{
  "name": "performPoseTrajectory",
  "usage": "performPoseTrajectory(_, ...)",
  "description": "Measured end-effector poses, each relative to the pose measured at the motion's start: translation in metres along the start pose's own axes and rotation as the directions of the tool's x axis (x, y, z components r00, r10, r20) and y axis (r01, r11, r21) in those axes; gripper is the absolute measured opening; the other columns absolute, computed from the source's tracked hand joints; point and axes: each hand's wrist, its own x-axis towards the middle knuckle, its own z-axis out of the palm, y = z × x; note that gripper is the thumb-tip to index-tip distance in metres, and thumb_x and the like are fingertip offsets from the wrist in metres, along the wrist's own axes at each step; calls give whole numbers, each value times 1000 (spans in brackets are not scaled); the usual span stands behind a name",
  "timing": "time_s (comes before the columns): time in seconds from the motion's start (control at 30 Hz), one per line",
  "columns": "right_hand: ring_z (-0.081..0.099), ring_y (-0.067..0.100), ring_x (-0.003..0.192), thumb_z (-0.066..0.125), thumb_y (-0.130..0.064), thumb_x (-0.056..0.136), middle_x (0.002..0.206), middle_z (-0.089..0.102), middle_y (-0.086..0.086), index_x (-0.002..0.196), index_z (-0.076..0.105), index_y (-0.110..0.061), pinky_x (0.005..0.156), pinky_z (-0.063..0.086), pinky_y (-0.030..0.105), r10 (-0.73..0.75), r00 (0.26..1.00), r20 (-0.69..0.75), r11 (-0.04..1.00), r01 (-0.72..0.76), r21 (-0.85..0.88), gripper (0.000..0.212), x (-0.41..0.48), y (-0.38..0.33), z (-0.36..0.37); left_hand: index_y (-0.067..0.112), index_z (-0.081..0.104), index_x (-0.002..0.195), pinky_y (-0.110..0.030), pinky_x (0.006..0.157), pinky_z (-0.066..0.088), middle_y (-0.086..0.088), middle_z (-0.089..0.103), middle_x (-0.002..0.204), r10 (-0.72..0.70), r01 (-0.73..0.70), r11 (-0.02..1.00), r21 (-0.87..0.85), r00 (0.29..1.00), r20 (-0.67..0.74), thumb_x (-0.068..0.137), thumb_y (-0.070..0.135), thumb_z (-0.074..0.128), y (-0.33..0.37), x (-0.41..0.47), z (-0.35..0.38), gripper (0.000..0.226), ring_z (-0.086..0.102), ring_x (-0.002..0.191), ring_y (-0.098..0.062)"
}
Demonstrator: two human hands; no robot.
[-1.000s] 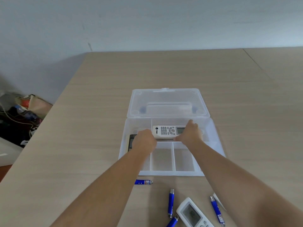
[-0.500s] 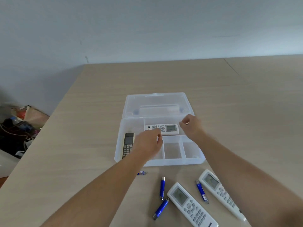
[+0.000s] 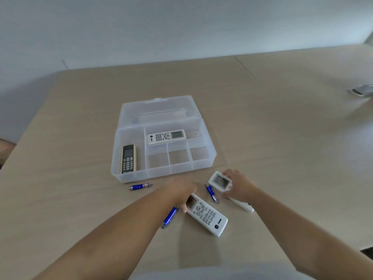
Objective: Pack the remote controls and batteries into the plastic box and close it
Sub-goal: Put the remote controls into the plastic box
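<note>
The clear plastic box [image 3: 129,176] lies open on the table, lid [image 3: 159,110] folded back. Inside, a black and gold remote [image 3: 128,158] lies in the left compartment and a white remote [image 3: 166,136] in the back one. In front of the box, my left hand [image 3: 181,190] closes over the top end of a long white remote [image 3: 207,216]. My right hand [image 3: 239,184] grips a second white remote [image 3: 221,181] around its screen end. Three blue batteries lie loose: one [image 3: 139,186] near the box front, one [image 3: 170,217] by my left wrist, one [image 3: 212,193] between the two remotes.
The wooden table [image 3: 282,158] stretches far to the right, where a grey object [image 3: 362,90] lies near the edge. Three small front compartments [image 3: 178,156] of the box hold nothing. A pale wall rises behind the table.
Both hands left the box and drew back to the near table, each landing on a white remote. The view tilted down and shifted, showing more of the table's right side.
</note>
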Motion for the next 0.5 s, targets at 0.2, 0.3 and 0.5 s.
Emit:
performPoseTrajectory(0.2,53,24,106,80,-29,66,117,55,3,124,47,-23,67,48,29,94,994,-58,988,-86,128,67,-1,10,7,8,54,117,-27,64,39,-9,60,122,-58,60,996,-66,997,41,70,20,82,7,10,-3,56,57,100,-24)
performPoseTrajectory(0.3,63,22,87,78,-24,65,102,66,5,107,57,-18,64,50,31,129,992,-13,968,-123,221,48,1,16,1,9,58,113,-27,66,40,-6,63,113,-79,84,978,-189,996,34,73,22,80,7,14,-3,48,55,91,-20)
performPoseTrajectory(0.5,67,24,58,72,-24,78,71,70,10,85,65,-7,62,55,34,179,983,35,611,-139,780,20,4,27,-39,15,70,100,-33,90,48,-3,71,101,-16,-30,571,-821,999,-48,76,23,77,-10,4,-18,26,64,97,-16)
